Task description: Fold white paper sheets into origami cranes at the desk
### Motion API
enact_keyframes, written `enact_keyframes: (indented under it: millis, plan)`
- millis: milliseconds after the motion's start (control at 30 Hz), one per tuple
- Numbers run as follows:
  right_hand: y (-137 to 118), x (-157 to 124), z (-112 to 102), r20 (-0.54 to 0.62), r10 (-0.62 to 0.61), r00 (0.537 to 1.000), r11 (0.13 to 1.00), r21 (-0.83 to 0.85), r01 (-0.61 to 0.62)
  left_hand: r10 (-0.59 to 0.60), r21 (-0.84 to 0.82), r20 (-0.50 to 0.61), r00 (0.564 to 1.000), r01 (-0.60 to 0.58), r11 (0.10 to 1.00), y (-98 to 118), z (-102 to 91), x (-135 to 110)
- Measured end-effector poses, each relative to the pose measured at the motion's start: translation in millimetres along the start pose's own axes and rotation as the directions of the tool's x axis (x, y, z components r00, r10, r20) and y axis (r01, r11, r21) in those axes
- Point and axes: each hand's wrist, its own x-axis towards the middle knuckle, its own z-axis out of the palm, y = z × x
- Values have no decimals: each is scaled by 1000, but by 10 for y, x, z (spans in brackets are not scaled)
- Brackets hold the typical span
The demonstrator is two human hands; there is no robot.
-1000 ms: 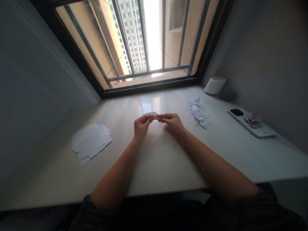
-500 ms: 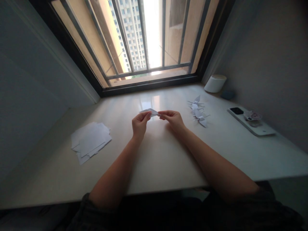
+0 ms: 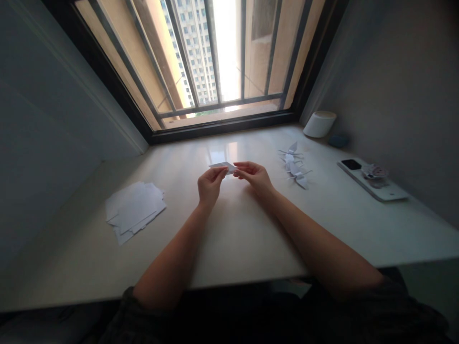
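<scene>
A small folded piece of white paper (image 3: 223,165) is held up between my two hands over the middle of the table. My left hand (image 3: 210,185) pinches its near left edge between thumb and fingers. At its right end, my right hand (image 3: 255,177) grips the paper with thumb and fingertips, which hide that corner. Several folded paper cranes (image 3: 294,167) stand in a row to the right of my right hand. Left of my left hand lies a loose stack of white paper sheets (image 3: 136,208).
A phone (image 3: 387,188) with a round grip on its back lies at the right. Behind it are a white cup-like object (image 3: 320,124) and a small dark rounded item (image 3: 338,140). The pale table (image 3: 236,248) ends at a barred window (image 3: 222,129).
My right hand's fingers have shifted slightly on the paper's right end, with the index finger lifted a little. The paper is tilted a little differently. My left hand stays nearly in place.
</scene>
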Motion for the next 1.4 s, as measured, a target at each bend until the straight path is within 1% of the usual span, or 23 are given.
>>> enact_keyframes:
  millis: [100,267,367,500,667,767,833,1100,1400]
  plan:
    - [-3,-9,10,2,7,1000,1000,9,-7,6,14,18,1000,-7,1000,21,15,-22]
    - [-10,-27,37,-1,14,1000,997,76,-14,-7,0,15,1000,7,1000,42,23,-36]
    - [-7,-26,46,-7,24,1000,997,68,-24,-8,-8,12,1000,8,1000,38,25,-36]
    - [17,-11,50,-36,32,999,998,51,-30,-16,-21,-23,1000,15,1000,43,34,-39]
    - [29,-8,54,-40,35,999,995,93,-32,-78,-68,-54,996,74,995,37,40,-31]
    - [14,-12,53,-42,41,998,995,90,-37,-123,-114,-74,990,114,987,23,45,-21]
    - [2,-12,53,-44,49,998,995,85,-45,-131,-128,-75,988,121,984,17,50,-19]
    - [6,-4,52,-43,85,995,987,138,-78,-95,-118,-68,993,87,989,11,52,-21]
    - [43,-14,49,-6,155,988,968,200,-151,-48,-63,-90,995,42,997,51,55,-29]
